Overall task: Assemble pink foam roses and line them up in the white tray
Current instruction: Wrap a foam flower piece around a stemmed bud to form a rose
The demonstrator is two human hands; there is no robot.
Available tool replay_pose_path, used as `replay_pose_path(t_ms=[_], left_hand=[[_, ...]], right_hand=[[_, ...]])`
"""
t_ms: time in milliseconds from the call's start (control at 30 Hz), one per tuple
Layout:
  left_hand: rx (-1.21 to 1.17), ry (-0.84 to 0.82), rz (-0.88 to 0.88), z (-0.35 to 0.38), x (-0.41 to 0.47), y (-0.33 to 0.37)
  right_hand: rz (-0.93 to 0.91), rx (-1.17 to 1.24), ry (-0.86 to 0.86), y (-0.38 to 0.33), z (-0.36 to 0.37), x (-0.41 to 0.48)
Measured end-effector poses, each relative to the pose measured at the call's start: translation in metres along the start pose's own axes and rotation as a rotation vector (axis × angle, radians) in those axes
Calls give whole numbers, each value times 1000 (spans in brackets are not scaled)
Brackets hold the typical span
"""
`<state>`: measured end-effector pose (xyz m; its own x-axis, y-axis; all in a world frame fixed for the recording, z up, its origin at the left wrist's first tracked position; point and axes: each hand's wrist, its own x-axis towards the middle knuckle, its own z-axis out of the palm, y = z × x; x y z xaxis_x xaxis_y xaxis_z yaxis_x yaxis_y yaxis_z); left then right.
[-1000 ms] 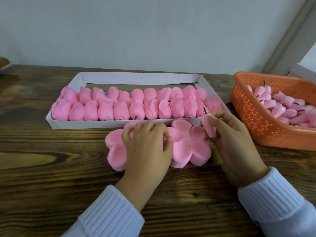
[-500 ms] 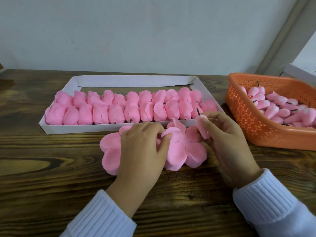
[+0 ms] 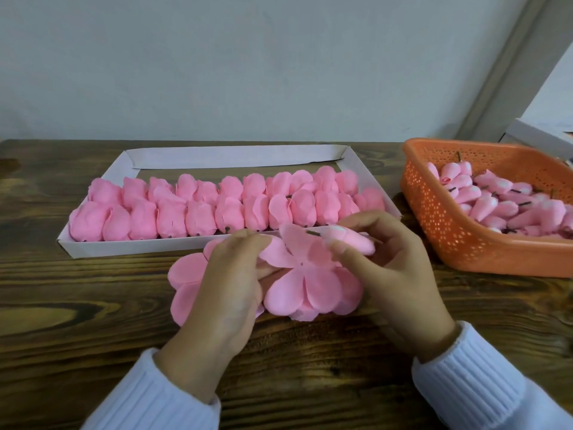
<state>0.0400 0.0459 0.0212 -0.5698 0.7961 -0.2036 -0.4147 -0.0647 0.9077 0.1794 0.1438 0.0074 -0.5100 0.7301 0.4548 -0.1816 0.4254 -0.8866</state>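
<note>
- A foam bud (image 3: 350,238) is being pinched between the thumb and fingers of the right grip (image 3: 393,268), just in front of the near wall of the white tray (image 3: 155,245).
- The bud's dark stem (image 3: 313,233) is being pointed to the left, over the upper petals of the petal sheet (image 3: 310,287).
- The flat pink petal sheet is being gripped by the left grip (image 3: 231,274), with the fingers curled over its left-hand petals (the thumb's contact is hidden from the head view).
- One upper petal of the sheet is being lifted clear of the desk (image 3: 93,336), while the lower petals are lying flat.
- A second petal piece (image 3: 186,274) is lying on the desk and is being partly covered by the left grip.
- Finished roses (image 3: 229,203) are being kept in the white tray in two rows, side by side and touching, with the front row against the near wall.
- Loose buds (image 3: 502,200) with dark stems are being stored in a heap in an orange basket (image 3: 449,231), which is standing near the tray's right end, apart from it.
- White ribbed sleeves (image 3: 155,395) are being worn on both forearms.
</note>
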Motion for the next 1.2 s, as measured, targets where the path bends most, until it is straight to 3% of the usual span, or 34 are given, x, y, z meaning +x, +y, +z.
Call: replay_pose_path(t_ms=[100,400,633,867,1000,1200], left_hand=[[-151,-58,-17,2,-4,-1],[-514,20,-109,-1,0,-7],[-538,-62,-94,-2,-3,-7],[-430,-224,96,2,-11,-8],[-356,-250,207,7,-15,-11],[-550,-316,-15,8,-14,-9]], right_hand=[[-52,-84,-44,-4,2,-4],[-168,-231,-143,-12,8,-7],[-129,-343,-73,-7,8,-8],[-34,-355,-53,-9,8,-8],[41,-276,47,-9,10,-8],[55,-237,95,-12,12,-10]])
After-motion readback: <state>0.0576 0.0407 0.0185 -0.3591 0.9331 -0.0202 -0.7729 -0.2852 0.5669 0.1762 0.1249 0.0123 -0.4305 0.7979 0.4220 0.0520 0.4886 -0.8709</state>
